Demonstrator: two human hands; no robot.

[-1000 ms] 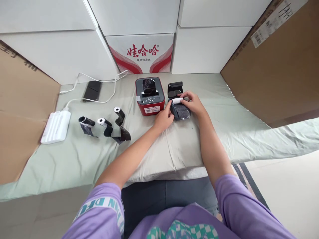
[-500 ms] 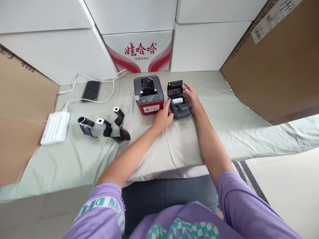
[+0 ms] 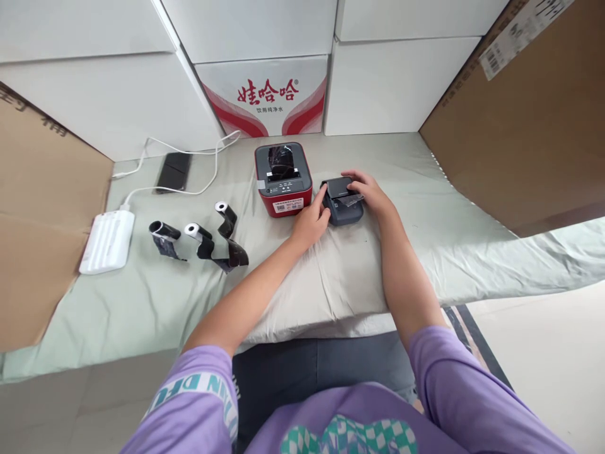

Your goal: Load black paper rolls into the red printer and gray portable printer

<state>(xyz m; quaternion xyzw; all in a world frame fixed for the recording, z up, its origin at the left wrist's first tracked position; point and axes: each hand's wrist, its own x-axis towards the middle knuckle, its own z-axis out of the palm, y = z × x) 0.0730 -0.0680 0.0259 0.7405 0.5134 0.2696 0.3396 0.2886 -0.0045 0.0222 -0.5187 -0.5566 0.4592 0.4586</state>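
Dark-grey printer (image 3: 346, 213), one, head view: upright on pale green cloth (image 3: 307, 293), between the two hands and just beside the red printer's right side. Its lid (image 3: 334, 187) lies down; whether latched, cannot be told. A crumpled strip of shiny film (image 3: 351, 200) shows at the lid's front edge. Left hand (image 3: 309, 225), bare — holding the dark-grey printer at its left side, index finger at the lid's left corner, the other fingers curled. Right hand (image 3: 371, 194), bare — grasping the right part of the lid, thumb on top, a finger along the back edge. Red printer (image 3: 287, 197), dark-topped, white label on the front. Rolls, three, left of the left forearm: an upright-leaning dark tube (image 3: 165, 229), a white-cored roll (image 3: 198, 234) and, beyond it, a second white-cored roll (image 3: 227, 217), with loose black strip trailing toward the near side. Power bank (image 3: 108, 243), white, lying flat at far left; white cable (image 3: 217, 165) running from it across the phone (image 3: 173, 171). Along the back: Chinese-lettered box (image 3: 269, 98), red and white, with white boxes around it. Brown cartons, one at the left (image 3: 47, 214), one at the right (image 3: 520, 139).
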